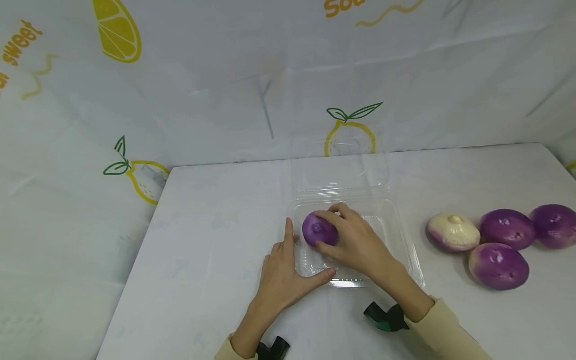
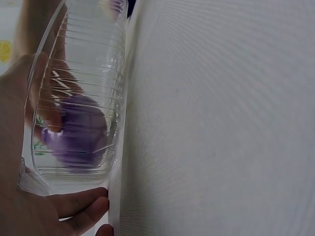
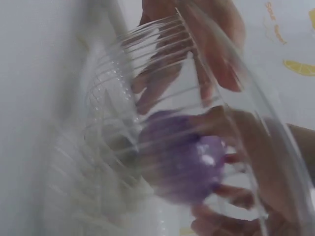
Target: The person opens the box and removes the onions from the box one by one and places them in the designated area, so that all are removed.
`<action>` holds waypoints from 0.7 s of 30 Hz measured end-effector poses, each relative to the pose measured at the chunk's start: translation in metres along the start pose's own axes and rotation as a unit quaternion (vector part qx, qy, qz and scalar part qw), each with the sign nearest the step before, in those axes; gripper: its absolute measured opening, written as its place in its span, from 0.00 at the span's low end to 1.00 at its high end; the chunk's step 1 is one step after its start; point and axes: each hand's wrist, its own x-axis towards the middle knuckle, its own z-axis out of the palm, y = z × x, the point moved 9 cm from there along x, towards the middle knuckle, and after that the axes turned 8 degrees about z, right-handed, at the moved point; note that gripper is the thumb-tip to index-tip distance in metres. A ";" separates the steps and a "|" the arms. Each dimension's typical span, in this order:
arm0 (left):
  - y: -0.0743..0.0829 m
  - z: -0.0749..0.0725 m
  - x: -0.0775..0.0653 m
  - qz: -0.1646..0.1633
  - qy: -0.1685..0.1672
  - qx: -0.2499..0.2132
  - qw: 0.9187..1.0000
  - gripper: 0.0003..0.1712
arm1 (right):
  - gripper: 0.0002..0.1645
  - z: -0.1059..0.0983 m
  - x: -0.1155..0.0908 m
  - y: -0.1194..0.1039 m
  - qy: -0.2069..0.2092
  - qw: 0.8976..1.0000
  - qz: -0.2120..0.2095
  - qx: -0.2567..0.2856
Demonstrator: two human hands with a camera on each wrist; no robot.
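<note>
My right hand (image 1: 357,242) holds a glossy purple onion-like vegetable (image 1: 317,229), its fingers and thumb curled around it. This vegetable sits in the left part of a clear plastic box (image 1: 398,250), whose hinged lid (image 1: 339,172) stands open at the back. In the left wrist view the purple vegetable (image 2: 81,132) shows through the ribbed box wall (image 2: 93,54). At the front left corner of the box, my left hand (image 1: 283,275) is spread, index finger along the left side and thumb at the front edge. Through the box, the right wrist view shows the vegetable (image 3: 182,157), somewhat blurred.
Several similar vegetables lie in a group right of the box: a mostly cream one (image 1: 452,232), with purple ones (image 1: 499,266) beside it. A white cloth covers the table (image 1: 202,240). Behind it hangs a white backdrop (image 1: 216,90) with lemon prints.
</note>
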 end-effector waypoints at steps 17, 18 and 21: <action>0.001 -0.001 0.000 0.006 0.006 0.000 1.000 0.77 | 0.46 0.017 0.000 0.006 -0.037 0.998 0.056 -0.012; 0.000 -0.001 0.000 0.005 0.006 0.000 1.000 0.77 | 0.45 0.017 0.000 0.007 -0.034 0.998 0.059 -0.012; 0.000 -0.001 0.000 0.000 0.006 0.000 1.000 0.77 | 0.44 0.015 0.000 0.008 -0.025 0.998 0.062 -0.016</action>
